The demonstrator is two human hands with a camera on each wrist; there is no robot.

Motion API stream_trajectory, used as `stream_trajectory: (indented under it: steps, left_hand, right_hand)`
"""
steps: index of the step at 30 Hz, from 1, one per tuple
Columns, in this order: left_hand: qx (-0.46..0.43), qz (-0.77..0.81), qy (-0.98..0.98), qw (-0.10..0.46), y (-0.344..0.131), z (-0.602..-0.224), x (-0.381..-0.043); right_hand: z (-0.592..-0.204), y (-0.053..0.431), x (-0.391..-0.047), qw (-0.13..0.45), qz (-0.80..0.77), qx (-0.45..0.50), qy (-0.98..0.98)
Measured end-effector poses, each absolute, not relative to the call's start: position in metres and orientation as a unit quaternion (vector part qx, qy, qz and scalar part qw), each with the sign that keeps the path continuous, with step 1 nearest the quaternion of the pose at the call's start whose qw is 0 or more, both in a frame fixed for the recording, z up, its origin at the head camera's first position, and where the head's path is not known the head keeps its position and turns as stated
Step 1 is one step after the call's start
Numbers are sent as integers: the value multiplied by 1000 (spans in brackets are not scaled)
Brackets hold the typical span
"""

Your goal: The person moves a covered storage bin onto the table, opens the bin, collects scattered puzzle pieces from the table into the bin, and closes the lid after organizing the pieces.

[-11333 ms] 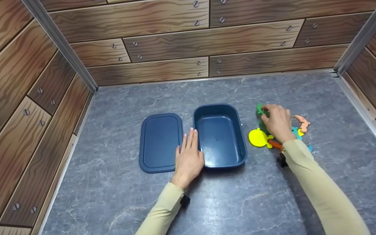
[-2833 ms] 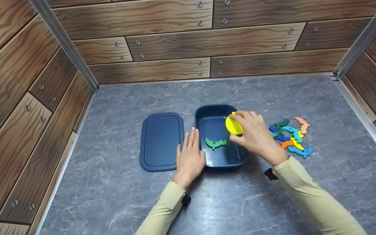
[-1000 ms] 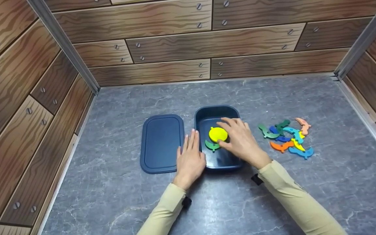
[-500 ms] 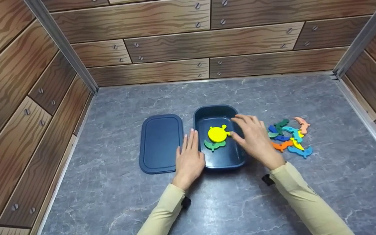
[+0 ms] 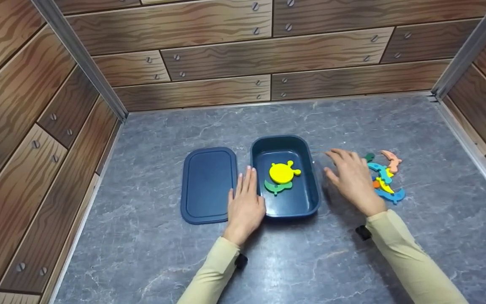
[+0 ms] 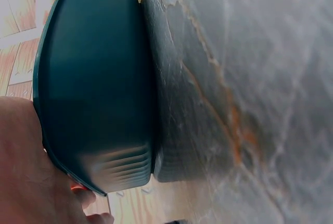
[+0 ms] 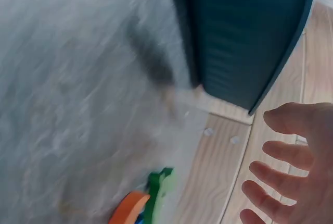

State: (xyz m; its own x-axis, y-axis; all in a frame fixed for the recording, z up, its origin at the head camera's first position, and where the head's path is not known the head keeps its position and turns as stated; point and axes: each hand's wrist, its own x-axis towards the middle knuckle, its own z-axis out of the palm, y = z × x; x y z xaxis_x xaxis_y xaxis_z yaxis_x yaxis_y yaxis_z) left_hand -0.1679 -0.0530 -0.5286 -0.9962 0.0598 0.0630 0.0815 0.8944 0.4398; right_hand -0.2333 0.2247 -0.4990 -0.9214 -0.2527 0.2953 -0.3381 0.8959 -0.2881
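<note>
A dark blue rectangular container [image 5: 290, 207] stands uncovered on the table. Inside it lie a yellow turtle-shaped piece [image 5: 282, 173] and a green crescent-bodied animal piece [image 5: 275, 188], touching or nearly so. My left hand [image 5: 245, 210] rests with straight fingers along the container's left wall; the left wrist view shows that hand [image 6: 31, 166] at the rim. My right hand [image 5: 354, 179] is in the air right of the container, fingers spread and holding nothing. It partly hides a pile of colourful animal pieces, among them a light blue one [image 5: 390, 195] and a peach one [image 5: 391, 161].
A dark blue lid [image 5: 208, 185] lies flat to the left of the container. Wood-patterned walls [image 5: 217, 55] enclose the grey marbled table at the back and both sides. In the right wrist view, an orange piece [image 7: 128, 209] and a green piece [image 7: 156, 195] lie beyond the container.
The yellow turtle piece was carried into the container and released beside the green piece. My right hand has since withdrawn rightward toward the pile. The left hand has stayed in place.
</note>
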Motion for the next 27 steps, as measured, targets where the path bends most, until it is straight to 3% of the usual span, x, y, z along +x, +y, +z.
stream_trajectory:
  steps: [8,20,27]
  left_hand:
    - [-40,-232,-971,33,-54,-528,-167]
    - [-35,-227,-973,23,-52,-530,-170]
    - [-35,-227,-973,25,-52,-530,-169]
  right_hand:
    - [-514,245,-242,128,174,154,-964]
    - [-527,259,-253,62,160,145,-974]
    - [-528,259,-258,54,159,148,-975]
